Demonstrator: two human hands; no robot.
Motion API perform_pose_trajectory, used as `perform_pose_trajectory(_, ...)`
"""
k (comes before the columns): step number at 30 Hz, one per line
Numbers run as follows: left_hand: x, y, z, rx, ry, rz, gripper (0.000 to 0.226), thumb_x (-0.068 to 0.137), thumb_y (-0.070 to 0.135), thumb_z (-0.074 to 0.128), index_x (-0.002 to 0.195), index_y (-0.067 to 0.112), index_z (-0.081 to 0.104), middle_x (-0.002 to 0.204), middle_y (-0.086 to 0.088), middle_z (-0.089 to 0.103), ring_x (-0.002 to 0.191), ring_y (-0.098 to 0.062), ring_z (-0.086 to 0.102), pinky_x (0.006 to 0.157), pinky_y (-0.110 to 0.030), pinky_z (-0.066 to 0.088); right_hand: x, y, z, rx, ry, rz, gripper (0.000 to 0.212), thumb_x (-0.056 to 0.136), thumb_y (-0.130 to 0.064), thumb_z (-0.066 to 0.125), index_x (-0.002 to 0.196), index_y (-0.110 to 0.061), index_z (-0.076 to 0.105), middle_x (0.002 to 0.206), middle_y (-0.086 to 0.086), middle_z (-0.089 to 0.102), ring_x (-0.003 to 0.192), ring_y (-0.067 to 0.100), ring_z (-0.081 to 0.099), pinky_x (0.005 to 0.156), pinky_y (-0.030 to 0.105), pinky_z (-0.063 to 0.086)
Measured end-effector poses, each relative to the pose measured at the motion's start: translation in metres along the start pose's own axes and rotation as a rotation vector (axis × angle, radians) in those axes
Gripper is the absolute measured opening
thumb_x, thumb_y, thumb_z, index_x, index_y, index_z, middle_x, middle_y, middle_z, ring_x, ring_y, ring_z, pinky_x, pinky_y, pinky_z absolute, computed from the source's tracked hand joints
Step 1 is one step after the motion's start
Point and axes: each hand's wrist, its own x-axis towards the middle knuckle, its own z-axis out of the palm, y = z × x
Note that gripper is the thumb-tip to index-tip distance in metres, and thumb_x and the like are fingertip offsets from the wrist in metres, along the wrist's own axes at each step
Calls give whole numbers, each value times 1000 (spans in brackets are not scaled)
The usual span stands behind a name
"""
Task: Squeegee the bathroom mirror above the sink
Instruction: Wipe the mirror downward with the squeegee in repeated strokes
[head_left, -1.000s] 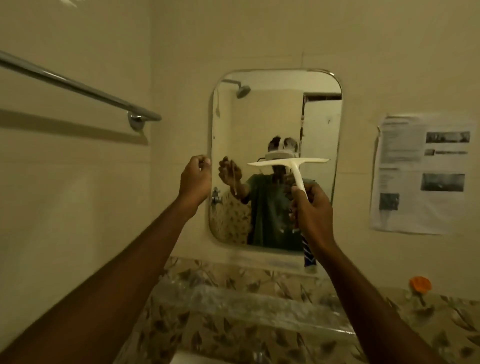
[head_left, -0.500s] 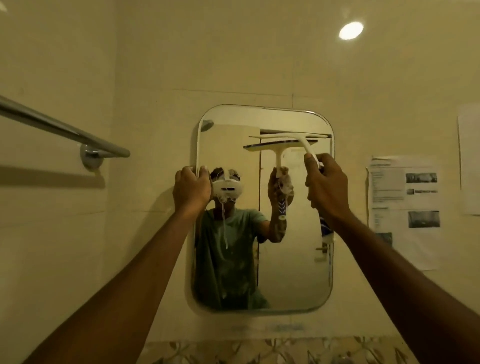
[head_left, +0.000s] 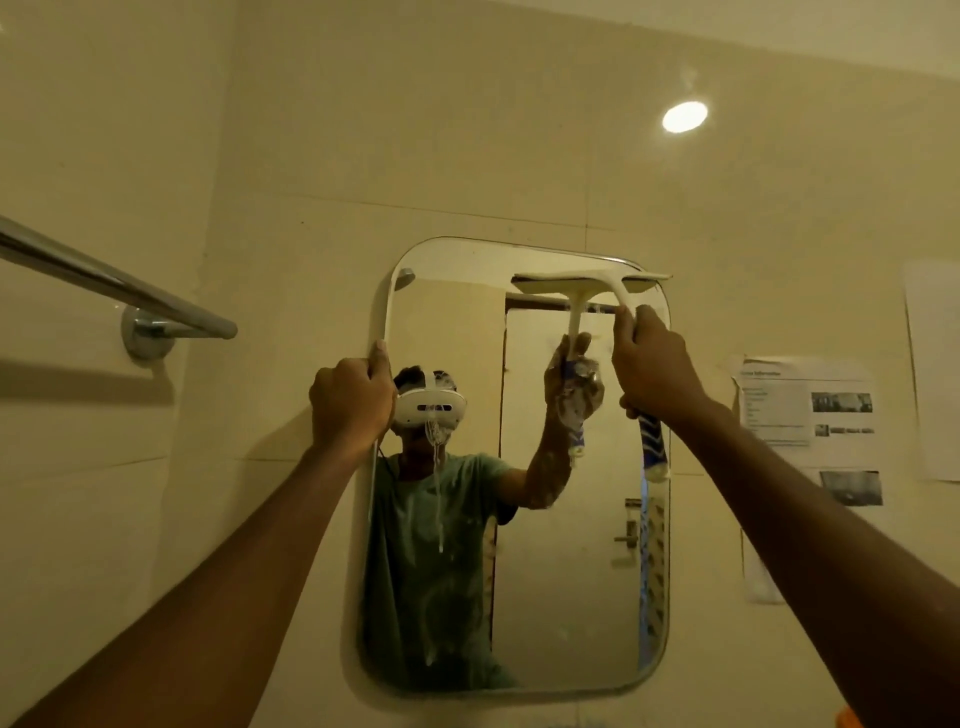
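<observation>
A rounded rectangular mirror hangs on the beige tiled wall, with foamy drips running down its left half. My right hand is shut on the handle of a white squeegee with a blue-patterned grip end. Its blade lies flat against the glass at the mirror's top right edge. My left hand grips the mirror's left edge about a third of the way down. The glass reflects a person, both hands and the squeegee.
A chrome towel rail juts from the left wall at hand height. Printed paper sheets are stuck on the wall right of the mirror. A bright light spot reflects on the upper tiles. An orange object peeks in at bottom right.
My right hand raised the squeegee from mid-mirror to the top right edge, the blade now on the glass. My view tilted upward, so the counter dropped out of sight. My left hand stays on the mirror's edge.
</observation>
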Motion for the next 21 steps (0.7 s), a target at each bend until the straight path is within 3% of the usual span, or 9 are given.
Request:
perform_pose_trajectory(3,-1,-3,1,-27,18,17,61,101,43,33,66,3,64,49,5,42,50,1,32,46,-18,19,-29,14,9,53,-6,37,28,102,-39,33,84,-21,46,66,4,55,35,7,54,32,16,42)
perform_pose_trajectory(8,-3,-2,-5,-28,-57,25,59,101,44,33,71,3,64,53,4,43,52,0,33,45,-18,21,-106,44,21,-4,-56,118,31,100,-41,35,82,-22,51,62,0,57,39,-2,53,35,10,39)
perform_pose_trajectory(11,-1,-4,-8,-39,-147,20,58,101,45,32,80,2,65,65,-5,56,54,-6,39,44,-19,25,-93,29,3,-13,-72,169,38,100,-46,36,77,-19,52,60,1,54,31,1,48,31,11,37)
perform_pose_trajectory(13,3,-6,-10,-56,-198,21,59,101,44,32,84,0,67,75,-13,64,59,-16,50,46,-23,31,-60,8,-13,-18,9,155,44,99,-49,35,74,-17,52,58,2,53,31,4,46,29,15,37)
perform_pose_trajectory(16,8,-4,-12,-45,-230,52,60,102,42,30,87,-2,68,85,-21,69,75,-30,62,59,-32,44,-8,-21,-35,-65,88,134,53,100,-51,30,78,-10,54,60,6,54,37,15,50,31,23,40)
perform_pose_trajectory(21,8,-6,-12,-35,-228,101,60,102,41,28,94,-3,69,92,-24,70,91,-37,64,79,-43,54,12,-28,-41,-111,7,248,53,101,-47,26,78,-6,50,61,11,53,38,20,49,32,21,40)
